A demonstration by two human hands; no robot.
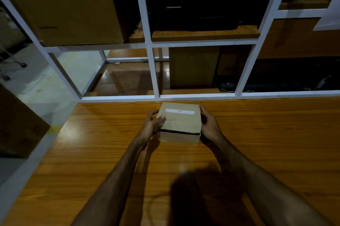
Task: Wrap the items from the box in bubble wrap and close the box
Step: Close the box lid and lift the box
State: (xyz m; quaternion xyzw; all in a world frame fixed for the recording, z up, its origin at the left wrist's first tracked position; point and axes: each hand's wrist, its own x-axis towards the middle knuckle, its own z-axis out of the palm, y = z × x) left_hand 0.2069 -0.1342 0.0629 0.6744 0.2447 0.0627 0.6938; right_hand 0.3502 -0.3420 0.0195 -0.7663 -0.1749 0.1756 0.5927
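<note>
On the table (92, 152): small cardboard box (179, 124), near far edge, lid slightly raised.
Left hand (153, 124): pressed against box's left side, thumb on lid.
Right hand (209, 124): clasping box's right side.

Single head view, looking forward-down over table (92, 152), close range.

The small tan cardboard box (179, 122) sits upright on the table, lid slightly ajar.
</note>
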